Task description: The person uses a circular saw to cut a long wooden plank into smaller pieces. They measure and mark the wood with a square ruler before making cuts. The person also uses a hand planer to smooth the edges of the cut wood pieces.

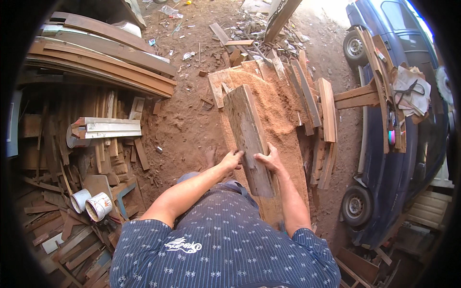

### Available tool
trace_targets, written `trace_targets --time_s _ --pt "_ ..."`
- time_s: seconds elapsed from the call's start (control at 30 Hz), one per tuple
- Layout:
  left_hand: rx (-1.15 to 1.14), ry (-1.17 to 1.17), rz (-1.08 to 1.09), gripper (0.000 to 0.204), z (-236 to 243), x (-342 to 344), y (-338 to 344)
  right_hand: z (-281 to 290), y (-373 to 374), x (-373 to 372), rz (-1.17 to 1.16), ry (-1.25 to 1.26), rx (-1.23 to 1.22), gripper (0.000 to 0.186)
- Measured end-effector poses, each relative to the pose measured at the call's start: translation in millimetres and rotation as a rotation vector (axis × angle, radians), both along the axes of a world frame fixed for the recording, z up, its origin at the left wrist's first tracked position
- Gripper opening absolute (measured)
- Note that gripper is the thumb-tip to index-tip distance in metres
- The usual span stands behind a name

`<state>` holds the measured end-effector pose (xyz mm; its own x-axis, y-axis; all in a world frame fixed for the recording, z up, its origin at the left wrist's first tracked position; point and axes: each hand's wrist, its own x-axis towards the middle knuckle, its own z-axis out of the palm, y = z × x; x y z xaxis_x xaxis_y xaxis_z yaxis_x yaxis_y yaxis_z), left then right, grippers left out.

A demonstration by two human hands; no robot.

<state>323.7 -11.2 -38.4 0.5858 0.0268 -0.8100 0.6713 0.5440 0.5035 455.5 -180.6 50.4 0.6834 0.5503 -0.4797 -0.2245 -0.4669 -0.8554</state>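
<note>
Closest in: worn, dark blue patterned shirt [216, 249], with both forearms reaching forward from it. Gripped between two hands: weathered grey-brown plank [247, 139], sloping away lengthwise over sawdust, near end just in front of the shirt. At its left edge: left hand [234, 161], fingers curled in and closed on the wood. At its right edge: right hand [270, 160], closed around it, thumb laid over the upper face, other fingers mostly hidden. Cannot tell whether plank touches what lies below. Beneath and beyond: wooden surface [294, 185], thickly covered with sawdust [283, 108]. To the right of this: several upright-looking lengths of timber [327, 110]. Off left: two white buckets [99, 206] among offcuts; farther up, long stacked boards [105, 53]. Off right, well apart: dark blue vehicle [379, 187]. Farthest ahead: scattered scraps [249, 31] beside leaning post [281, 21].
</note>
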Motion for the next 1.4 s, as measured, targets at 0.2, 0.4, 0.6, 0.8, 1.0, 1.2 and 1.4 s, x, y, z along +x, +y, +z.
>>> trace_targets --time_s 0.2,0.4,0.6,0.8,1.0,1.2,1.4 --pt "0.076 0.099 -0.155 0.055 5.3 -1.4 17.6 -37.8 25.3 -35.6 -0.033 -0.371 -0.384 0.078" --pt "0.482 0.141 -0.264 0.054 -43.1 -89.1 112.9 -96.1 35.7 -77.9 -0.123 -0.413 -0.340 0.074" --pt "0.672 0.390 -0.122 0.050 -107.3 -211.7 213.8 -77.1 58.5 -66.6 -0.064 -0.425 -0.383 0.071" --pt "0.573 0.493 -0.042 0.048 -73.2 -197.9 239.5 -79.8 48.8 -71.7 -0.108 -0.479 -0.353 0.070" --pt "0.533 0.340 -0.032 0.052 -75.3 -176.3 233.0 -89.0 83.0 -46.6 -0.113 -0.474 -0.368 0.074" --pt "0.544 0.317 -0.153 0.051 -76.5 -172.8 215.0 -63.9 63.7 -71.2 -0.151 -0.545 -0.361 0.079" --pt "0.627 0.236 -0.220 0.052 -66.6 -175.4 186.6 -55.4 -76.7 -168.6 -0.155 -0.378 -0.455 0.078"
